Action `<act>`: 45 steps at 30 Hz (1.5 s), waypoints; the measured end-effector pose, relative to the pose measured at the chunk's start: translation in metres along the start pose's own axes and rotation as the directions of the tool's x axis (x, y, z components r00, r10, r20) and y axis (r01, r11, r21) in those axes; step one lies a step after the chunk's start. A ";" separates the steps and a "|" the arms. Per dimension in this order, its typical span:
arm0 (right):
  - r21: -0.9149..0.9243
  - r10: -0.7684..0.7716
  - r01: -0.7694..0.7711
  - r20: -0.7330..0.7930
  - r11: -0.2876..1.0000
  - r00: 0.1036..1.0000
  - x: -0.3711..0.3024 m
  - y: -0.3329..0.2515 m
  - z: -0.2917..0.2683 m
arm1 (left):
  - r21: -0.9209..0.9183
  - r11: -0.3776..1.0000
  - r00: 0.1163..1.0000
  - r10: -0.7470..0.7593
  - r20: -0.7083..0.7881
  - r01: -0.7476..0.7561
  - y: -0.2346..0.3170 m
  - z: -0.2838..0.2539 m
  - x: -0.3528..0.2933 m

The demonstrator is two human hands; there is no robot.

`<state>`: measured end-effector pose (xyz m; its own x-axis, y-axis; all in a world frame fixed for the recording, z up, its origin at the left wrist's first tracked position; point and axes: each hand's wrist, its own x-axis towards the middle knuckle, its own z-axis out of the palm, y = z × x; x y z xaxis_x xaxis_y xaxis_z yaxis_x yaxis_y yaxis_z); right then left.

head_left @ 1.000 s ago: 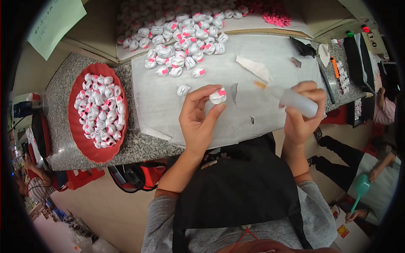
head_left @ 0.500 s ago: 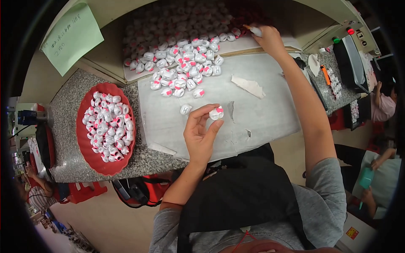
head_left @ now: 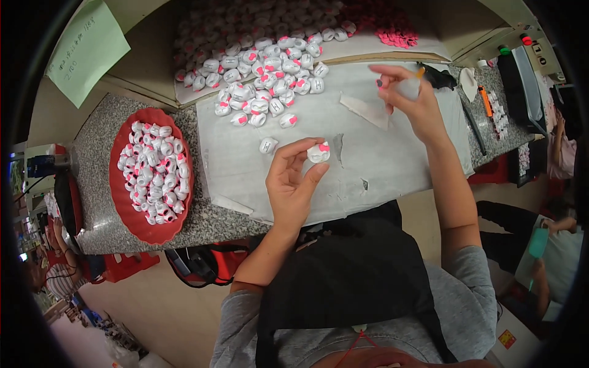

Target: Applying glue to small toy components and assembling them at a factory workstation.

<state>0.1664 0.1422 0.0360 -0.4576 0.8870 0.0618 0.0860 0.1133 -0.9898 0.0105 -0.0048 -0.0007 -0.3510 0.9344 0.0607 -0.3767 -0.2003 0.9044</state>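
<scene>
In my left hand (head_left: pixel 291 187), a small white figurine head (head_left: pixel 318 153) with a pink bow is pinched between thumb and fingers, above the white work sheet (head_left: pixel 270 190). My right hand (head_left: pixel 423 110) hovers over the sheet's right part. A whitish translucent squeeze bottle (head_left: pixel 409 89) with an orange tip is tucked in that hand, blurred by motion. At its finger and thumb tips shows a tiny pink and dark piece (head_left: pixel 379 84). One loose white head (head_left: pixel 268 145) lies just beyond my left hand. More bow-marked heads (head_left: pixel 264 92) form a heap farther back.
A red scalloped tray (head_left: pixel 126 211) full of white heads stands at left on the granite counter (head_left: pixel 98 184). Small pink pieces (head_left: pixel 396 30) lie in the shelf at the back. Torn paper (head_left: pixel 363 110) rests on the sheet. An orange-handled tool (head_left: pixel 486 101) lies at right.
My right hand has come back from the pink pieces in the shelf toward me, bringing the bottle and a tiny piece. My left hand still holds the head, turned slightly.
</scene>
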 end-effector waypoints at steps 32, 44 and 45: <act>0.509 0.228 -0.235 0.077 0.828 0.971 -0.077 0.005 0.061 | 0.415 0.847 0.943 0.291 0.163 -0.333 -0.007 0.006 -0.001; 0.543 0.185 -0.184 0.053 0.819 0.981 -0.079 0.007 0.063 | 0.223 0.944 0.963 0.205 0.172 -0.241 -0.003 0.006 -0.003; 0.492 0.158 -0.149 0.023 0.858 0.987 -0.079 0.007 0.064 | 0.135 0.974 0.972 0.158 0.176 -0.182 -0.003 0.005 -0.003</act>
<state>0.1465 0.0438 0.0164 -0.4585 0.8832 -0.0988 -0.2930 -0.2552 -0.9214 0.0167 -0.0055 -0.0012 -0.2494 0.9283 0.2759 -0.1870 -0.3257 0.9268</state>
